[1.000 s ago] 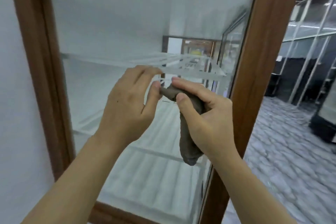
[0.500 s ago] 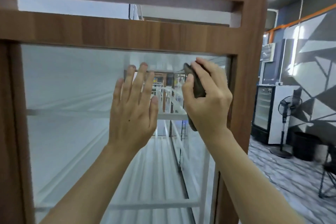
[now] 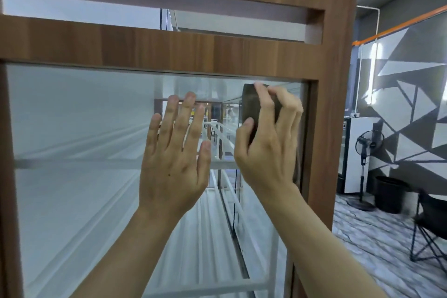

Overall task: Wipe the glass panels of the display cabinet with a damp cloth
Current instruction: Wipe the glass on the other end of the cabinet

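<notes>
Head view: your right hand (image 3: 266, 152) curls round a bunched dark-brown cloth (image 3: 251, 104), pressed to the smooth glass panel (image 3: 72, 176) near its top right corner, beneath the wood-grain frame (image 3: 169, 48). Your left hand (image 3: 173, 164) lies flat against the glass, fingers straight; a second ago it pinched the cloth too.

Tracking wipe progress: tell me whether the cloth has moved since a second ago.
Yes. The cloth, gripped by the right hand, has risen from around the glass shelf level to the panel's top right corner, just under the wooden top rail.
</notes>
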